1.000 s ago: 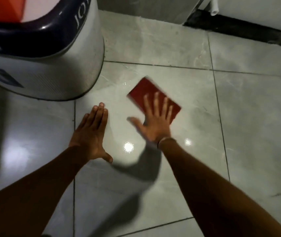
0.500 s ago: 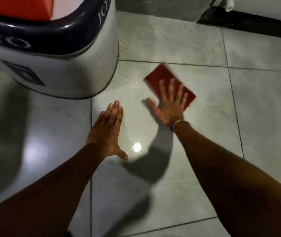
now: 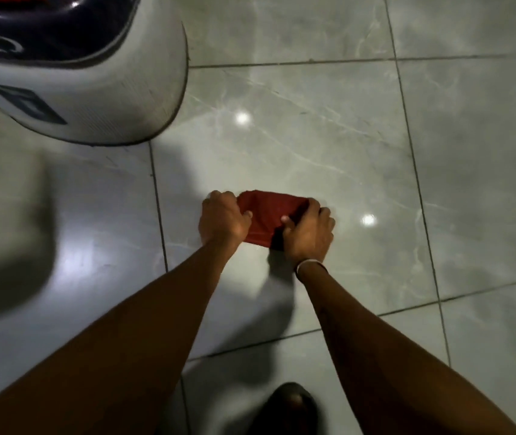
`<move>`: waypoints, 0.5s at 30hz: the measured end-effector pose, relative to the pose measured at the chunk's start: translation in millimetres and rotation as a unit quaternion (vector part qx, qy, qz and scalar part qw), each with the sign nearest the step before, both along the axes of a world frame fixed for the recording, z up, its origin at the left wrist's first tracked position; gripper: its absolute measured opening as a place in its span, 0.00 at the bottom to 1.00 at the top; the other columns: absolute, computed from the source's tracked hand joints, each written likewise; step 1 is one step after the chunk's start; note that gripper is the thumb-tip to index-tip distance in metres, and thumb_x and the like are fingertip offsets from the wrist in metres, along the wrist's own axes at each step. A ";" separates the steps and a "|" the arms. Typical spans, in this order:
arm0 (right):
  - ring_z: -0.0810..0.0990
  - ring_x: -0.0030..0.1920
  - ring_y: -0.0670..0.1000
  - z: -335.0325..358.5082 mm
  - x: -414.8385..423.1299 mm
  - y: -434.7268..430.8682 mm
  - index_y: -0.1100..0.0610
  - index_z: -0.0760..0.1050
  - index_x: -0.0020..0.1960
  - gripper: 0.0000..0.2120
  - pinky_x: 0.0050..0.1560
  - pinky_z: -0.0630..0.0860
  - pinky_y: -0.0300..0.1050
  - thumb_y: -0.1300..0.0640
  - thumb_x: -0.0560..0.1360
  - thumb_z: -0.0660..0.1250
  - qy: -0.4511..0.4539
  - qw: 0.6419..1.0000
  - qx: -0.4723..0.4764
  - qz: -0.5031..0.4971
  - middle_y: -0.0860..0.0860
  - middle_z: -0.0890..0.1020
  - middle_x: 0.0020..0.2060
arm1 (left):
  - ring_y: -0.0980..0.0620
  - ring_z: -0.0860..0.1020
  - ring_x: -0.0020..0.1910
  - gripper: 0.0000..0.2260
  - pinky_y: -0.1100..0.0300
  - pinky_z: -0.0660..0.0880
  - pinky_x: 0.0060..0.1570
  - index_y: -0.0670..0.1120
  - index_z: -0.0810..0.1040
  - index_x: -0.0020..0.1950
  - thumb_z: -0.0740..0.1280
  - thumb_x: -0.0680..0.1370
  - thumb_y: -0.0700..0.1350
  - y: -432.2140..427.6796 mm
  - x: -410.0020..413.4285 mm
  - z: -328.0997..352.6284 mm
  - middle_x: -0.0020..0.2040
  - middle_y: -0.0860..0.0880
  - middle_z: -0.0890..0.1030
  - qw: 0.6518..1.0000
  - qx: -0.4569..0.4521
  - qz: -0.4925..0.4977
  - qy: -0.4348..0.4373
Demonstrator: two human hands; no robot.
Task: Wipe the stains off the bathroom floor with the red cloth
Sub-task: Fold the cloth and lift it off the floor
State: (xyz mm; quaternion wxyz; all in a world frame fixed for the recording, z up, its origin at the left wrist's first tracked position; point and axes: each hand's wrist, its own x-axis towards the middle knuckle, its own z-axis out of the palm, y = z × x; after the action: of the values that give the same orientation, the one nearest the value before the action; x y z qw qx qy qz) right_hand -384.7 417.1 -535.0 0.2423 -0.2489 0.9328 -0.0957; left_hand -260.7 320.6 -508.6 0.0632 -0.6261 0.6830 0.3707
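Observation:
The red cloth (image 3: 266,215) is bunched between both my hands, low over the glossy grey tiled floor (image 3: 328,136). My left hand (image 3: 223,219) grips its left edge with curled fingers. My right hand (image 3: 308,230), with a thin band on the wrist, grips the right edge, thumb on top of the fabric. The cloth's lower part is hidden behind my hands. No stain is clear on the tiles around the cloth.
A large white bin with a dark blue rim (image 3: 93,89) stands at the upper left, close to the cloth. A dark foot or shoe (image 3: 291,406) shows at the bottom edge. Light glints reflect off the tiles.
My right hand was pressing the flat cloth against the floor with fingers spread while the left lay flat on the tile. Now both hands have closed on the cloth and gathered it nearer me.

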 end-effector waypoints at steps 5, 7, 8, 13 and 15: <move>0.84 0.62 0.63 61.0 -4.1 -23.0 0.58 0.80 0.63 0.16 0.67 0.80 0.54 0.60 0.77 0.76 -0.134 0.977 -0.053 -0.155 0.58 0.86 0.60 | 0.38 0.84 0.59 0.16 0.47 0.81 0.61 0.40 0.80 0.62 0.75 0.78 0.47 -10.5 18.2 44.6 0.59 0.40 0.85 0.989 0.079 0.108 0.068; 0.86 0.58 0.62 106.2 1.9 -35.2 0.58 0.81 0.61 0.15 0.64 0.83 0.59 0.61 0.76 0.78 -0.167 0.967 -0.080 -0.177 0.58 0.87 0.58 | 0.39 0.84 0.59 0.15 0.46 0.82 0.62 0.41 0.80 0.61 0.76 0.78 0.46 -22.4 34.8 89.2 0.59 0.40 0.85 0.976 0.091 0.172 0.098; 0.87 0.55 0.62 128.8 5.4 -42.2 0.58 0.81 0.60 0.14 0.60 0.85 0.60 0.63 0.75 0.78 -0.189 0.961 -0.094 -0.181 0.58 0.87 0.57 | 0.39 0.84 0.58 0.15 0.45 0.82 0.62 0.42 0.80 0.60 0.76 0.77 0.46 -28.3 44.6 111.1 0.58 0.41 0.85 0.967 0.096 0.205 0.113; 0.86 0.34 0.42 280.1 38.8 -108.7 0.57 0.81 0.53 0.12 0.32 0.85 0.39 0.69 0.75 0.77 -0.279 0.944 -0.143 -0.106 0.59 0.84 0.51 | 0.43 0.85 0.55 0.14 0.46 0.84 0.58 0.44 0.80 0.58 0.78 0.76 0.43 -87.3 114.3 264.4 0.54 0.45 0.86 0.944 0.078 0.280 0.158; 0.88 0.43 0.47 331.6 59.2 -149.8 0.59 0.83 0.56 0.13 0.47 0.88 0.46 0.66 0.73 0.79 -0.271 0.949 -0.154 -0.051 0.59 0.86 0.51 | 0.45 0.84 0.51 0.12 0.50 0.84 0.53 0.44 0.80 0.56 0.79 0.75 0.40 -126.2 143.2 314.9 0.49 0.46 0.85 0.936 0.045 0.298 0.181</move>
State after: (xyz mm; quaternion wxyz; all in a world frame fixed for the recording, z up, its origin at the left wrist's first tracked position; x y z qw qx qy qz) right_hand -325.5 267.3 -203.4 0.4392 -0.2000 0.8175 -0.3144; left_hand -117.5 194.4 -193.7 -0.1470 -0.7196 0.4475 0.5102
